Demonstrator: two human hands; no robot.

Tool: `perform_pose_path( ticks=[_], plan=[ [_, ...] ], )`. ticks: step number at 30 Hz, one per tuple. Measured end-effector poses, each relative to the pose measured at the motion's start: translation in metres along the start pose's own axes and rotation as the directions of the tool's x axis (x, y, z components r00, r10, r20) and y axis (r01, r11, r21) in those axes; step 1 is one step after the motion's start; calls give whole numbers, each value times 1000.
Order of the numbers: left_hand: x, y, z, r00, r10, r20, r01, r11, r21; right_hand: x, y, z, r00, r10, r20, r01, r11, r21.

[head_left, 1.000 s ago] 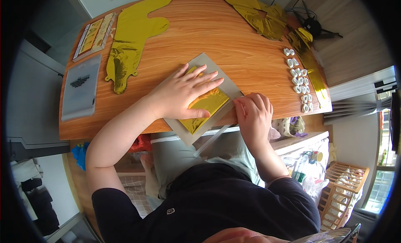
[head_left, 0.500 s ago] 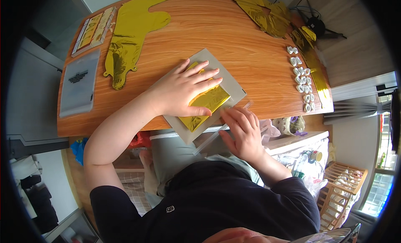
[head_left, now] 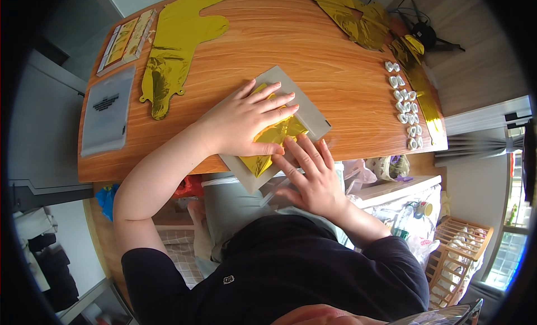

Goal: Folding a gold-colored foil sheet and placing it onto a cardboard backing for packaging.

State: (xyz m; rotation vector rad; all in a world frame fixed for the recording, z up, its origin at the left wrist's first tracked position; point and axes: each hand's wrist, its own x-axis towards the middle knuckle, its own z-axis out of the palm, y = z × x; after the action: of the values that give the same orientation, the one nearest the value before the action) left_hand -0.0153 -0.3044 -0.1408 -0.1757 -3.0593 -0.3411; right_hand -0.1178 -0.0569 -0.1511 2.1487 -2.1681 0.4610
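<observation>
A folded piece of shiny gold foil (head_left: 258,164) lies on a grey flat board or bag (head_left: 309,114), which is set at a slant on the table's near edge. My left hand (head_left: 240,121) presses flat over the foil with its fingers spread, hiding much of it. Beside it, my right hand (head_left: 313,177) rests its outstretched fingertips on the foil's near right part. Neither hand grips anything. Below the right hand a clear plastic strip or film edge (head_left: 269,196) shows over my lap, partly hidden.
A large flat gold foil balloon (head_left: 176,51) lies at the left, near a flat box (head_left: 126,43) and a stack of clear plastic bags (head_left: 108,112). Crumpled gold foil (head_left: 358,23) sits far right. Several small white bundles (head_left: 404,107) line the right side of the wooden table (head_left: 263,31).
My right hand has moved slightly left and up, its fingers spreading from a bent pose at the board's edge onto the foil. My left hand stays in place.
</observation>
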Motion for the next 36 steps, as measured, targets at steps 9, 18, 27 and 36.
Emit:
perform_pose_path(
  ticks=[9,18,27,36],
  plan=[
    [0,2,-3,998,-30,-60,22,990,-141,-7,-7,-9,996,24,85,-18,997,-71],
    [0,-13,-9,991,-66,-117,-44,663,-747,-3,-6,-6,993,70,91,-58,991,-122],
    [8,-22,4,967,-173,-190,-120,351,-929,-3,-8,-8,993,52,105,-39,992,-120],
    [9,1,7,998,-10,-60,8,999,-38,-3,-7,-16,992,32,122,-24,997,-67]
  ],
)
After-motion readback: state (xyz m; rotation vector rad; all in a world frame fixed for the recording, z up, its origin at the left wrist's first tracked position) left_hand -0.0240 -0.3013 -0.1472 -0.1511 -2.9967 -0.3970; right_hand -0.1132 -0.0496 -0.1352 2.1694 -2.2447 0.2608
